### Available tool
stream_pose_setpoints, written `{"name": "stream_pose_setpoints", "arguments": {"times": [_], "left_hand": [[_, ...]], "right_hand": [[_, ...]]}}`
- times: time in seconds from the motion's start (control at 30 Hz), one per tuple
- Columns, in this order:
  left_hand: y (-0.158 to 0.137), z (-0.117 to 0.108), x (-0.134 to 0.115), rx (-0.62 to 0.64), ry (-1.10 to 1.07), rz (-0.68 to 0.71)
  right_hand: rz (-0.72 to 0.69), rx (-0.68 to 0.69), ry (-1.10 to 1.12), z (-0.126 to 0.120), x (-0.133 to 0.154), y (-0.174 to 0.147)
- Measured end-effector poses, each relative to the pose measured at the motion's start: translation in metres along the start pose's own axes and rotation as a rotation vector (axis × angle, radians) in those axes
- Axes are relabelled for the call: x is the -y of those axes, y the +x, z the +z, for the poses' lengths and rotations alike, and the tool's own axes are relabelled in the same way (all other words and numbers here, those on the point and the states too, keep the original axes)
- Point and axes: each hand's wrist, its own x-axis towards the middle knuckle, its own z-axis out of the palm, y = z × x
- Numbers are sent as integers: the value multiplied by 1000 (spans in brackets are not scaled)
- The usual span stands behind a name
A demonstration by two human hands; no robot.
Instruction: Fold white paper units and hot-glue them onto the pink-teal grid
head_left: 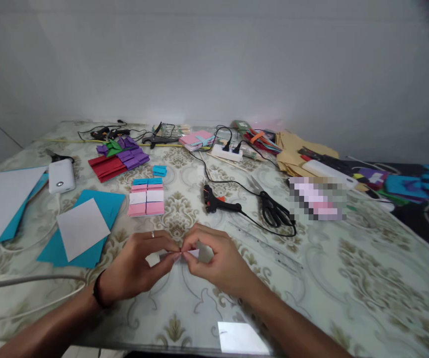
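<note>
Between both hands, above the middle of the patterned tablecloth, is a small piece of white paper (192, 253), mostly hidden by the fingers. My left hand (143, 261), with a ring and a dark wristband, pinches its left side. My right hand (216, 256) pinches it from the right, the fingertips of both hands almost touching. Just beyond them lie folded paper strips (146, 197) in pink, white and blue, set in two columns. A small folded blue piece (159, 171) rests behind these. To the left, a white paper square (83, 228) lies on blue sheets (108, 201).
A black glue gun (219, 201), black-handled scissors (272, 206) and a clear ruler (270, 248) lie right of centre. Red folded paper (108, 166), a white power bank (61, 176) and a power strip (227, 152) sit farther back. Cables cross the table. White paper (242, 338) lies near the front edge.
</note>
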Motion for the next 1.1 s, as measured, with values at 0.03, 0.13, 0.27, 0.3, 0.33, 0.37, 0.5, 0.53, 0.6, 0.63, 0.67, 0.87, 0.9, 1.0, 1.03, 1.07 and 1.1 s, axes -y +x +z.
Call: {"name": "stream_pose_setpoints", "arguments": {"times": [0.03, 0.13, 0.27, 0.3, 0.33, 0.37, 0.5, 0.53, 0.6, 0.63, 0.67, 0.87, 0.9, 1.0, 1.03, 1.07, 1.1], "left_hand": [[0, 0, 0, -8, 11, 8], [0, 0, 0, -44, 48, 18], [0, -1, 0, -52, 48, 2], [0, -1, 0, -45, 46, 7], [0, 0, 1, -36, 47, 15], [0, 1, 2, -29, 51, 27], [-1, 3, 7, -41, 82, 81], [-1, 2, 7, -55, 81, 80], [-2, 2, 8, -74, 69, 51], [-2, 2, 8, -71, 63, 31], [-3, 2, 8, -60, 62, 12], [-7, 9, 13, 78, 266, 63], [-7, 10, 14, 88, 298, 88], [-8, 11, 15, 85, 334, 156], [-8, 11, 15, 73, 332, 183], [-7, 11, 15, 55, 322, 218], [-7, 10, 14, 38, 307, 248]], "right_hand": [[-3, -1, -11, 0, 0, 0], [30, -15, -14, 0, 1, -1], [51, -29, 23, -1, 2, 0], [38, -26, 25, -1, 2, 0], [21, -25, 20, 0, 2, 0], [3, -25, 11, 1, 3, 0], [-42, -50, -22, 2, 3, -1], [-40, -57, -16, 2, 3, -1], [-36, -67, 6, 1, 3, 0], [-36, -67, 11, 1, 3, 0], [-43, -66, 8, 1, 3, 0], [-209, -48, -144, 8, 0, -2], [-249, -44, -168, 9, -1, -2], [-319, -28, -192, 11, -1, -3], [-323, -23, -188, 10, -1, -3], [-322, -21, -180, 10, 0, -4], [-318, -23, -170, 9, 1, -4]]}}
